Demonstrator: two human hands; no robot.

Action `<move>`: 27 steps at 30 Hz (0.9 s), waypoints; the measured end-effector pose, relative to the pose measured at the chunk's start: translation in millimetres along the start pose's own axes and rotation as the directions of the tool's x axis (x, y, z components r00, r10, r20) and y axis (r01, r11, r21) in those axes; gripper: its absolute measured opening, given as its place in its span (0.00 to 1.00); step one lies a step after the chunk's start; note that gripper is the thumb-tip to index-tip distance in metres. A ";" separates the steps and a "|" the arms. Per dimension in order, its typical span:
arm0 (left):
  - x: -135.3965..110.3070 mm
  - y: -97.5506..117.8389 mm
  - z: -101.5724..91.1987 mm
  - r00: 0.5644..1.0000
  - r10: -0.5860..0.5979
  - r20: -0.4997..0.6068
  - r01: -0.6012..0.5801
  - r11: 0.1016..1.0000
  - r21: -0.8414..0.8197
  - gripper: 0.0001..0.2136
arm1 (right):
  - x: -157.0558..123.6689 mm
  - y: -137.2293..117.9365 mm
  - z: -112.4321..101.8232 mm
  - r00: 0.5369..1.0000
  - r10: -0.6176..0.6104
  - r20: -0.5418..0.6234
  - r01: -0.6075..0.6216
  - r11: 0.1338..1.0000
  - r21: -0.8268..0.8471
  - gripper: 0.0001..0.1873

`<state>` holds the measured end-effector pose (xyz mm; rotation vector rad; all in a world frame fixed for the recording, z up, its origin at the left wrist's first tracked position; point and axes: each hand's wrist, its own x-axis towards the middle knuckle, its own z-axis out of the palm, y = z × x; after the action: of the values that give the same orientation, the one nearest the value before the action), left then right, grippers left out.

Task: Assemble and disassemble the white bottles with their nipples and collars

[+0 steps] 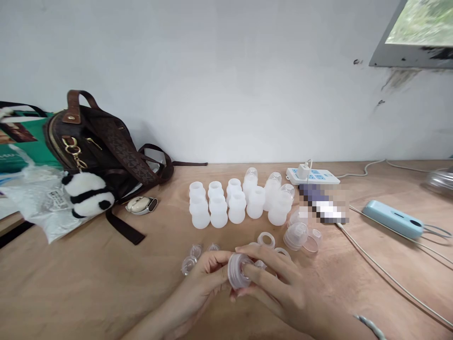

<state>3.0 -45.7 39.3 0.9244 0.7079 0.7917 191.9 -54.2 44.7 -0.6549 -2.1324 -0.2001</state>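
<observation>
Between my two hands is a clear threaded bottle collar [235, 272], turned on its side. My left hand [209, 281] grips its left rim with thumb and fingers. From the other side, my right hand [279, 285] wraps round it, with a finger pushed into the opening; whatever sits inside is hidden. Clear bottle nipples [189, 265] lie just beyond my left hand. Past my right hand are pale rings [266, 240] and clear dome caps [296, 235]. Farther back stand several frosted white bottles [218, 212] without tops, and a few capped bottles [280, 205] at the right of the group.
At the left are a dark backpack [106, 137], a panda plush [90, 194], a plastic bag [46, 203] and a watch [142, 205]. A power strip [320, 176], a partly blurred phone [320, 203], a white cable [375, 264] and a light-blue device [392, 219] lie right.
</observation>
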 end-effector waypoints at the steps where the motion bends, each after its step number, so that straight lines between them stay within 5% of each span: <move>1: -0.5 1.0 0.3 1.000 -0.022 -0.004 0.022 1.000 -0.005 0.11 | -0.5 -0.7 -0.1 1.000 0.000 0.016 0.000 1.000 0.008 0.11; 9: -5.2 4.0 7.9 0.987 -0.153 -0.047 0.153 0.988 -0.004 0.11 | 0.4 -2.5 -6.5 0.976 0.124 0.177 -0.158 0.969 0.192 0.23; 15: -9.0 11.7 6.6 0.999 -0.028 0.045 0.025 0.997 0.075 0.16 | -1.5 3.9 -5.6 0.963 0.229 0.145 -0.271 0.823 0.500 0.21; 22: -9.3 38.9 19.0 0.986 0.059 0.156 -0.100 0.959 0.266 0.17 | -5.6 -0.3 -1.1 0.926 0.366 0.092 -0.338 0.697 0.633 0.25; 25: -9.6 46.8 8.6 0.992 0.071 0.100 -0.099 0.945 0.313 0.16 | -5.7 17.1 -15.0 0.856 0.516 0.030 -0.397 0.620 0.677 0.20; 27: -15.2 51.3 -11.1 0.994 0.110 -0.010 -0.100 0.929 0.357 0.15 | -3.8 37.2 -32.4 0.740 0.665 -0.102 -0.417 0.572 0.706 0.16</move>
<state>-28.2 -34.6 82.8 1.2904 0.8507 0.7859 235.9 -35.9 58.0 -0.7546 -1.3862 0.7072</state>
